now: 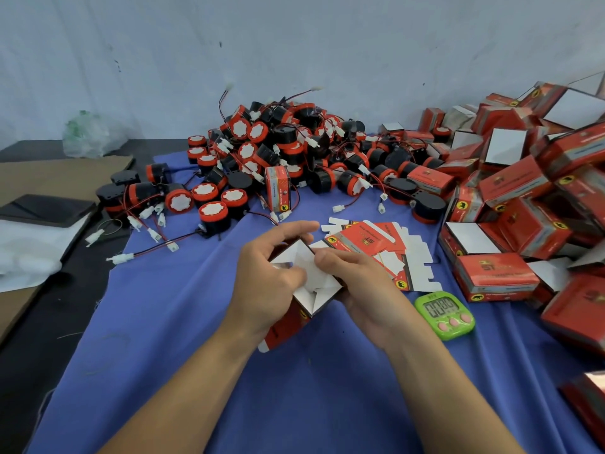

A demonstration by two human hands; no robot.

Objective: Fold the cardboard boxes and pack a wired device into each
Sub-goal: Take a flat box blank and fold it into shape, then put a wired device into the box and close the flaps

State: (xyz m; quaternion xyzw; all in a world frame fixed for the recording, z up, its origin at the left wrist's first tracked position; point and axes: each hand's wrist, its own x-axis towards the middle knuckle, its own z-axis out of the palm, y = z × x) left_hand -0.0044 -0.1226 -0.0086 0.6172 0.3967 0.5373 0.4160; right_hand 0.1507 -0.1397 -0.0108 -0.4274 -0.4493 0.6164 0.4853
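Held up over the blue cloth point(229, 371), just in front of the flat stack point(366, 239): one half-folded box point(322, 278), white end flaps facing up. Clasped round its side by the left hand point(266, 280), thumb down on a flap; pinched at the opposite flap by the right hand point(357, 290). Looks like closing the end. Could go wrong here: flaps tucked in the wrong order, or pressed too hard and creased, leaving an end likely to pop open. Later, tangled wires in the device pile point(281, 149), easy to drag several out at once.
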